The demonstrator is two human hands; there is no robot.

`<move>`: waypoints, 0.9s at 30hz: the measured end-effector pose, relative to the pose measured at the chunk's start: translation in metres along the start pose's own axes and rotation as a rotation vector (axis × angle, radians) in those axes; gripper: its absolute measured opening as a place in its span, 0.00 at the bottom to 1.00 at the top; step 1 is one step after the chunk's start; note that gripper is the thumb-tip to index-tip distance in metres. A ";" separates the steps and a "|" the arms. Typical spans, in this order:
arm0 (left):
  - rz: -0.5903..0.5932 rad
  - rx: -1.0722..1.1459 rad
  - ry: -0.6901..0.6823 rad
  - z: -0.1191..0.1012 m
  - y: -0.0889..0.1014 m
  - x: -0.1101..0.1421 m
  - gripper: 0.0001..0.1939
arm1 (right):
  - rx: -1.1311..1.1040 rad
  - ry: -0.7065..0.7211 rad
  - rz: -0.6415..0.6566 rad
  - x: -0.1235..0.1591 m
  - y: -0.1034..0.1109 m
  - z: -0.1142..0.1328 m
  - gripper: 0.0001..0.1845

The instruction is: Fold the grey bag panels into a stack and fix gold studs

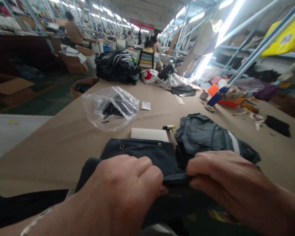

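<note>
Seen from the head camera: both hands pinching one folded edge of a dark fabric piece (142, 154) at the near edge of the tabletop (51, 144), close to the body. Left hand (123, 186) curled into a fist, grip clamped on the fold from the left; right hand (218, 180) meeting it from the right, grip pressed together on the same dark edge, fingertips nearly touching those of the left. Judged as the step of folding or turning the edge of this piece, with its zipper (140, 143) facing up just beyond the knuckles. Next move probably calling for a firm, even pull along the fold, without letting the cloth slip off the tabletop. Counted: two hands, one dark piece in the grip, one grey garment (211, 136) lying just beside it on the right, one small hammer (170, 131) between the two, one white card (149, 134) behind the zipper, one clear plastic bag (110, 106) with small dark parts further back, one small white slip (146, 105) near it. Farther away, one big dark bundle (116, 67) and one seated person in a striped top (148, 59); other small clutter at right too mixed to count.
</note>
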State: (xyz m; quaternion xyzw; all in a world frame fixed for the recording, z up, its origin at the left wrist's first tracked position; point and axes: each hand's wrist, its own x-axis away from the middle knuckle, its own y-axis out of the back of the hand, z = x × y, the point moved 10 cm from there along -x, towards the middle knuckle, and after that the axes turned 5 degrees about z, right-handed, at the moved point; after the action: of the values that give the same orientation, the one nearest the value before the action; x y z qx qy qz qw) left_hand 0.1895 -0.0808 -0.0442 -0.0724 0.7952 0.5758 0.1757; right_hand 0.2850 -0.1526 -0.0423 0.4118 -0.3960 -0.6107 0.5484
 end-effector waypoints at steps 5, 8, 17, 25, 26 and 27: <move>0.301 0.051 0.375 0.097 -0.058 -0.001 0.13 | -0.398 -0.234 0.245 -0.032 -0.085 -0.100 0.10; 0.421 0.028 0.473 0.138 -0.098 -0.010 0.15 | -0.511 -0.377 0.221 -0.041 -0.125 -0.154 0.11; 0.533 -0.182 0.476 0.188 -0.156 -0.017 0.16 | -0.201 -0.433 0.116 -0.062 -0.143 -0.190 0.09; 0.418 -0.345 0.433 0.153 -0.144 -0.031 0.11 | 0.091 -0.437 0.171 -0.071 -0.149 -0.191 0.09; 0.368 -0.368 0.382 0.138 -0.144 -0.035 0.12 | 0.101 -0.441 0.176 -0.071 -0.149 -0.189 0.09; 0.335 -0.370 0.316 0.123 -0.147 -0.039 0.12 | 0.110 -0.446 0.179 -0.070 -0.148 -0.186 0.09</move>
State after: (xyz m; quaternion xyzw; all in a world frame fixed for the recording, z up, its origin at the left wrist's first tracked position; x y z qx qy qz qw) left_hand 0.2962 -0.0169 -0.1949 -0.0597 0.6952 0.7134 -0.0642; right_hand 0.4128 -0.0765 -0.2401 0.2595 -0.5749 -0.6128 0.4760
